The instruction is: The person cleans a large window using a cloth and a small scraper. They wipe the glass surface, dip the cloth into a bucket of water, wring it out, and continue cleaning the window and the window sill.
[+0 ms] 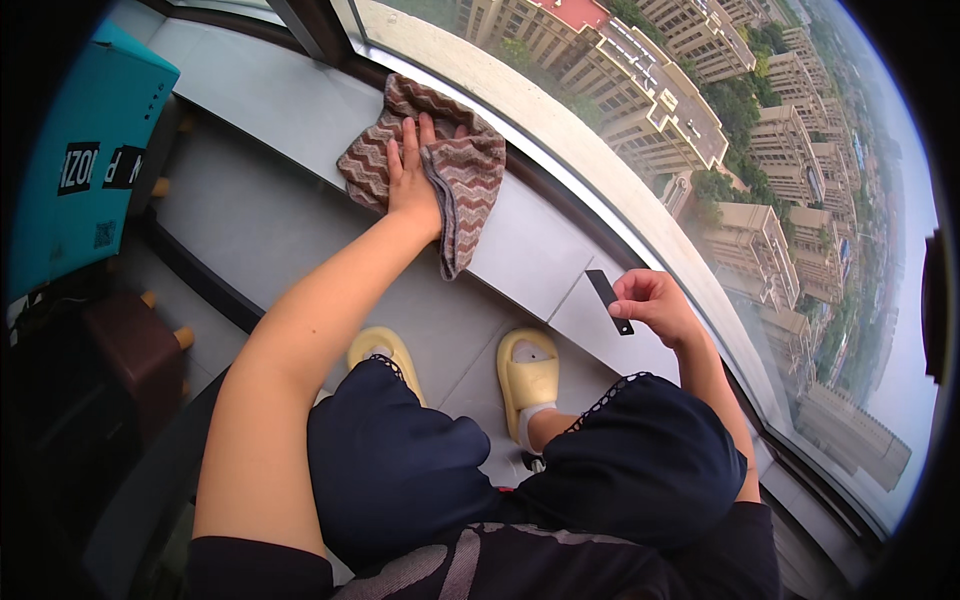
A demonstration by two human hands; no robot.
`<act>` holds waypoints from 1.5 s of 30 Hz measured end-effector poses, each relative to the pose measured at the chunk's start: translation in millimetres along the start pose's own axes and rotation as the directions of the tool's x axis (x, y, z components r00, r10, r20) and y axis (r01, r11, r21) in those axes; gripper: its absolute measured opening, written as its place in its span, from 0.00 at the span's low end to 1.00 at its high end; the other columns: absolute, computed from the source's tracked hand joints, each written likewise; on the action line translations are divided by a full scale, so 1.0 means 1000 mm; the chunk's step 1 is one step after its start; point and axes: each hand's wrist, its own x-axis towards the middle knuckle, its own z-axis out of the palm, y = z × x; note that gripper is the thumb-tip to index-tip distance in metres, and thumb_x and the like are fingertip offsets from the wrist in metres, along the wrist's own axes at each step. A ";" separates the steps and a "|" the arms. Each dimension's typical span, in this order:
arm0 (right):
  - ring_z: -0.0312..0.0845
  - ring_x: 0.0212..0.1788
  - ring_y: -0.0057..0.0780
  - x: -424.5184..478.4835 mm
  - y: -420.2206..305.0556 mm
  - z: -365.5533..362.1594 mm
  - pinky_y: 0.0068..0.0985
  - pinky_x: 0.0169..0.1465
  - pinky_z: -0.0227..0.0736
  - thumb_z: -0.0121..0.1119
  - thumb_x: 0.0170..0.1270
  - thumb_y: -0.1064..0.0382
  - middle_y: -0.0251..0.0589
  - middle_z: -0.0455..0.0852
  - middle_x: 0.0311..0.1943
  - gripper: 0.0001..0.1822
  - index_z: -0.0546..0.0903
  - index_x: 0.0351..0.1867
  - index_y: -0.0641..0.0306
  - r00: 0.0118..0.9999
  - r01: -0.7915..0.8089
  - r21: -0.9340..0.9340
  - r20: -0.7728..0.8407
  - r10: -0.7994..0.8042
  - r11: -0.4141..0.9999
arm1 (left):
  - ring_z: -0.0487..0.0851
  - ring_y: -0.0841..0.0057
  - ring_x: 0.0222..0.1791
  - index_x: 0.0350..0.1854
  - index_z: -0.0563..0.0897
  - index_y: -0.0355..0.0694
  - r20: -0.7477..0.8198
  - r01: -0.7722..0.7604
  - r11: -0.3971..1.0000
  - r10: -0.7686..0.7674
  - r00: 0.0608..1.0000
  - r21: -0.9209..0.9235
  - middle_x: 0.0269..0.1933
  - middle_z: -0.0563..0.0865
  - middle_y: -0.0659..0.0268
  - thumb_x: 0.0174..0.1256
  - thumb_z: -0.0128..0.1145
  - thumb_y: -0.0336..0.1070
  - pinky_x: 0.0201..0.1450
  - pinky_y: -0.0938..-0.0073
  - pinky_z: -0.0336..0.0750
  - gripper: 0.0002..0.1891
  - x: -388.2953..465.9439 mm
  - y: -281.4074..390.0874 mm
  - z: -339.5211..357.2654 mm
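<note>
My left hand (412, 184) lies on a brown and grey zigzag-patterned cloth (478, 187), with its fingers spread and a fold of the cloth over some of them. The cloth rests on the grey tiled window ledge (517, 240), against the window frame. Farther right along the ledge, my right hand (649, 304) pinches a flat, narrow black strip (609, 300) between thumb and fingers. The strip has a small hole near its lower end; its material I cannot tell.
A large window (570, 97) curves along the ledge, with tall buildings outside. At the left stand a teal box (97, 150) bearing writing and a dark brown stool (139, 337). Below the ledge, my feet in yellow slippers (532, 382) are on the tiled floor (457, 330).
</note>
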 end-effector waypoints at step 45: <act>0.78 0.30 0.39 0.071 0.012 0.046 0.32 0.33 0.73 0.59 0.49 0.69 0.39 0.80 0.26 0.05 0.78 0.29 0.61 0.795 0.262 -0.834 -0.099 -0.598 0.486 | 0.35 0.50 0.72 0.72 0.47 0.53 -0.129 0.184 0.970 -0.205 0.970 -0.156 0.73 0.41 0.54 0.63 0.43 0.52 0.70 0.47 0.32 0.36 0.016 -0.064 0.014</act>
